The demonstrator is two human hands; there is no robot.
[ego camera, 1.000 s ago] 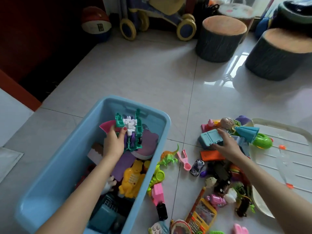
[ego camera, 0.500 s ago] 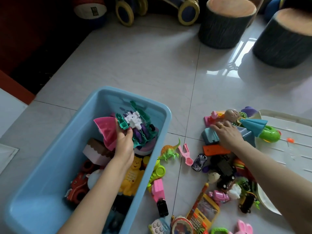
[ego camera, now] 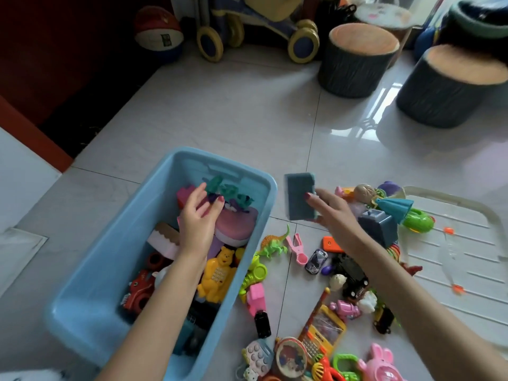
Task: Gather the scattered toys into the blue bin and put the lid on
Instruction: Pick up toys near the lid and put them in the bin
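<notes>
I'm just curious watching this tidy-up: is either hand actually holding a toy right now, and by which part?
The right hand holds a teal block by its lower right edge, lifted beside the blue bin. The left hand is open inside the bin, holding nothing.

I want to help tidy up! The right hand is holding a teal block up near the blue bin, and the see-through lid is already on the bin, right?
Not quite. The right hand does hold the teal block near the blue bin, but the head view shows the bin open; the lid lies on the floor to the right.

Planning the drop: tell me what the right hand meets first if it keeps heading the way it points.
Probably the near rim of the light blue plastic bin; the right hand carries a teal rectangular block toward it, though height is unclear.
</notes>
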